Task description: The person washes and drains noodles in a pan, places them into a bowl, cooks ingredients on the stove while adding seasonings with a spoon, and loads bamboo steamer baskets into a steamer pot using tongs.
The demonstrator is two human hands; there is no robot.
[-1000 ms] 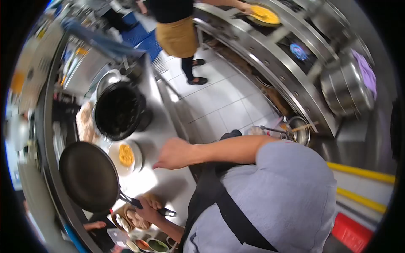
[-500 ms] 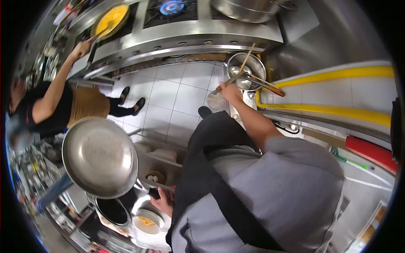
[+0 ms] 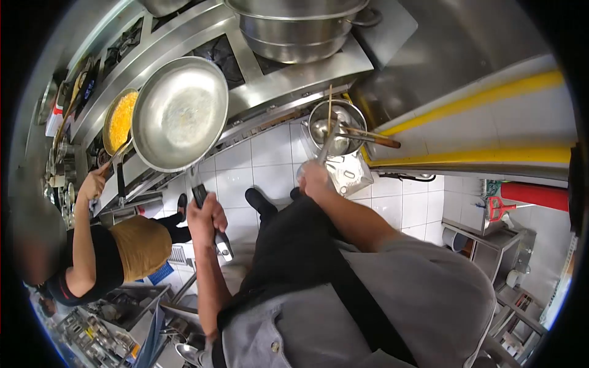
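Observation:
My left hand (image 3: pixel 207 218) is closed round the black handle of a steel frying pan (image 3: pixel 178 116). The pan is held up in front of the stove, and its shiny inside faces me with no food in it. Over the floor, my right hand (image 3: pixel 315 181) grips a long metal utensil (image 3: pixel 330 144), blurred by motion. The utensil's far end reaches a steel pot (image 3: pixel 316 116), where I cannot make out its tip. A wooden stick and wooden-handled tools (image 3: pixel 383 141) lean in that pot.
A large steel pot (image 3: pixel 294 37) stands on the stove (image 3: pixel 270 89). To the left, a co-worker's hand (image 3: pixel 92 184) holds a tool in a pan of orange-yellow food (image 3: pixel 123 119). Yellow pipes (image 3: pixel 478 156) run along the right wall.
My left hand has swung the frying pan from the counter side to the stove side. My view has turned too. My right hand stays by the pot of tools with the utensil.

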